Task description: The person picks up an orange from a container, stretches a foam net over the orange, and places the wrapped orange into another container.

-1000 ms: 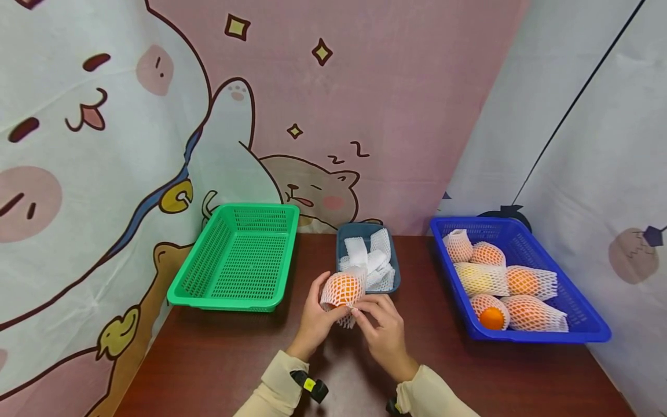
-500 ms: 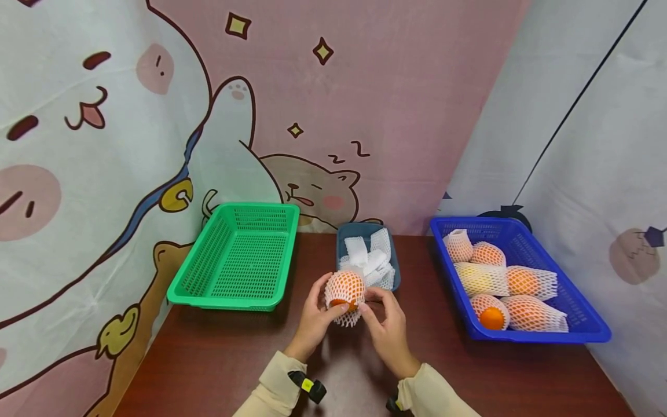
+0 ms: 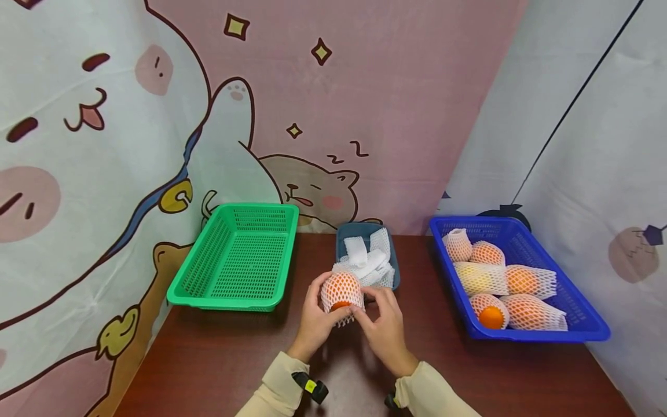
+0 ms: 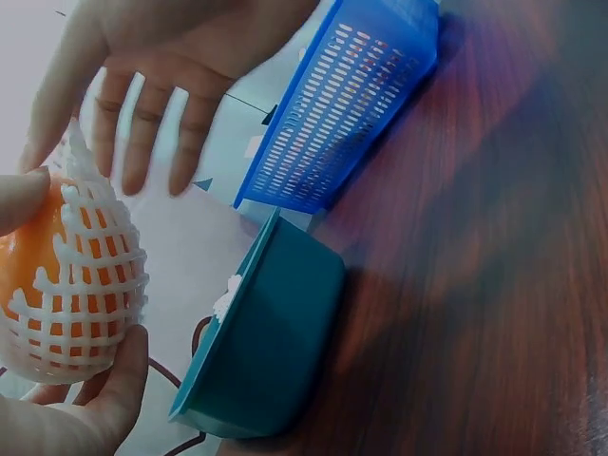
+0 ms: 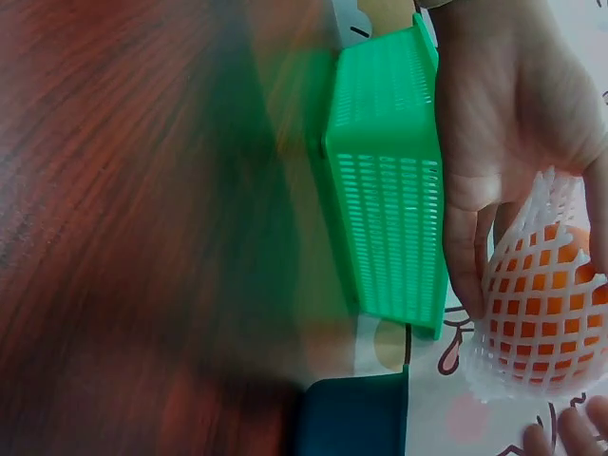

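An orange (image 3: 341, 306) sits partly inside a white foam net sleeve (image 3: 341, 285), its bare side facing me. My left hand (image 3: 314, 321) grips fruit and net, thumb over the front and fingers round the far side. In the left wrist view the exposed orange (image 4: 30, 252) shows beside the netting (image 4: 90, 294). My right hand (image 3: 384, 327) has thumb and forefinger at the net's right edge, which stretches to a peak between them; its other fingers hang fairly straight. Blurred right fingertips (image 5: 570, 435) appear in the right wrist view.
A dark teal bin (image 3: 397, 272) with several white foam nets (image 3: 372, 260) stands just behind my hands. At the left is a green perforated basket (image 3: 245, 304). A blue basket (image 3: 542, 336) on the right holds several net-wrapped fruits (image 3: 534, 313).
The fruit has turned a little and the net covers its upper part. My right fingers left the front edge of the net and moved to its right side. The baskets stayed put.
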Motion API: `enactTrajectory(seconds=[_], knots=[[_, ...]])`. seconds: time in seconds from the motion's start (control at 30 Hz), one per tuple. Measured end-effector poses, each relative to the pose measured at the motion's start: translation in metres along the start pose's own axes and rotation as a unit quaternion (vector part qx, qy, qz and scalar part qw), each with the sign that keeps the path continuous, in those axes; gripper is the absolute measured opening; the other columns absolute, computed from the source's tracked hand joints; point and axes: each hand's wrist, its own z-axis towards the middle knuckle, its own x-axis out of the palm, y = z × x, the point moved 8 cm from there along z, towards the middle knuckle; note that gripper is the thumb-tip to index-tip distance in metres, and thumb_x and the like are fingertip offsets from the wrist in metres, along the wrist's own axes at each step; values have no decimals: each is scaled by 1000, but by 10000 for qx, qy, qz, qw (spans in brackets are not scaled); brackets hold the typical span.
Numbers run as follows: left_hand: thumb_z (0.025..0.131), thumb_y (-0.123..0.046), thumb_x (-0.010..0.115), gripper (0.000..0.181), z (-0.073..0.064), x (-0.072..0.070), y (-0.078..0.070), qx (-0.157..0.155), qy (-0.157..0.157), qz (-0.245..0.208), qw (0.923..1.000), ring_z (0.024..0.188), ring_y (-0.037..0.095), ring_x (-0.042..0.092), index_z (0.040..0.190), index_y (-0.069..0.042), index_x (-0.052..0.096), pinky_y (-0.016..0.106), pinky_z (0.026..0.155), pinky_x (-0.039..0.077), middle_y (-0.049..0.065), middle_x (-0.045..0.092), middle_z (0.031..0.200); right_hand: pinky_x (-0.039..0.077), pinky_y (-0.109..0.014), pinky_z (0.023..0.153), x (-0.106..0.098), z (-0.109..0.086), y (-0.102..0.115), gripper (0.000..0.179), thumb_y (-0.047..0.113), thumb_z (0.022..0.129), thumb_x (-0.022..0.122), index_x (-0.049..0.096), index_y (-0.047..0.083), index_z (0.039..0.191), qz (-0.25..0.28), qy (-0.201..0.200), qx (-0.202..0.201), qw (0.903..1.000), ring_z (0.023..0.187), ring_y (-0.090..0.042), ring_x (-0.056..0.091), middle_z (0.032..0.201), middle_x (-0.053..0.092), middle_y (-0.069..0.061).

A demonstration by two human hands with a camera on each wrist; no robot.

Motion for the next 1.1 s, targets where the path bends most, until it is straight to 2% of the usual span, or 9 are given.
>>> enactTrajectory(seconds=[0.1, 0.23, 0.43, 0.67, 0.87, 0.93, 1.0, 1.07, 1.1], knots=[[73, 0, 82, 75, 0, 1, -3, 90, 27, -1, 10000, 115, 28, 51, 138, 2, 43, 31, 93, 45, 16, 50, 132, 46, -25, 82, -6, 4, 8, 25, 3, 76, 78, 70, 6, 99, 97, -417, -387, 9983, 94, -22, 58, 103, 62, -6], [73, -4, 83, 77, 1, 2, 12, -12, -12, 30, 10000, 116, 24, 51, 139, -6, 44, 32, 95, 45, 10, 50, 134, 43, -21, 86, -11, 4, 15, 19, -2, 75, 76, 72, 6, 92, 225, -708, -728, 9946, 92, -24, 58, 99, 65, -7], [76, -2, 81, 76, 0, 4, 0, 10, 87, -98, 9999, 117, 30, 50, 140, 4, 40, 32, 94, 46, 18, 48, 135, 43, -24, 82, -9, 2, 20, 24, -3, 70, 81, 73, 7, 90, 257, -723, -886, 9931, 88, -26, 57, 96, 66, -9], [76, 2, 78, 73, 0, 4, 3, -165, 97, -371, 9991, 118, 28, 49, 139, -2, 41, 30, 95, 44, 18, 48, 135, 42, -26, 79, -7, 1, 23, 26, -9, 64, 81, 72, 4, 85, 270, -714, -1047, 9916, 84, -28, 55, 91, 66, -13], [76, 6, 74, 74, 0, 5, 12, -209, 92, -558, 9982, 119, 30, 47, 141, -1, 39, 31, 95, 44, 17, 46, 136, 41, -24, 87, -7, -3, 19, 23, -3, 73, 77, 72, 3, 95, 532, -586, -1080, 9910, 91, -28, 56, 98, 65, -14], [76, 7, 74, 75, 2, 5, 22, -270, 71, -630, 9976, 118, 31, 46, 142, 0, 38, 32, 95, 44, 17, 45, 136, 42, -23, 87, -11, -3, 11, 23, -5, 80, 70, 70, 1, 101, 740, -605, -776, 9924, 93, -28, 56, 101, 63, -16], [76, 8, 73, 77, 3, 6, 33, -379, 45, -774, 9963, 118, 31, 46, 143, 1, 36, 32, 95, 43, 17, 45, 137, 47, -24, 84, -13, -3, -5, 22, -5, 88, 61, 65, -5, 110, 1199, -577, -31, 9911, 94, -28, 58, 103, 62, -19], [76, 9, 71, 77, 4, 7, 43, -531, 85, -1027, 9933, 119, 29, 46, 144, -1, 35, 32, 95, 44, 15, 44, 138, 51, -28, 80, -9, -3, -27, 26, 2, 97, 52, 57, -7, 121, 1898, -359, 1166, 9742, 96, -26, 61, 108, 60, -22], [77, 9, 69, 77, 3, 8, 45, -602, 153, -1195, 9909, 119, 28, 47, 144, -1, 34, 32, 94, 45, 15, 43, 138, 53, -30, 78, -4, -5, -38, 31, 8, 101, 50, 51, -8, 127, 2326, -187, 1833, 9550, 96, -25, 61, 110, 59, -22]])
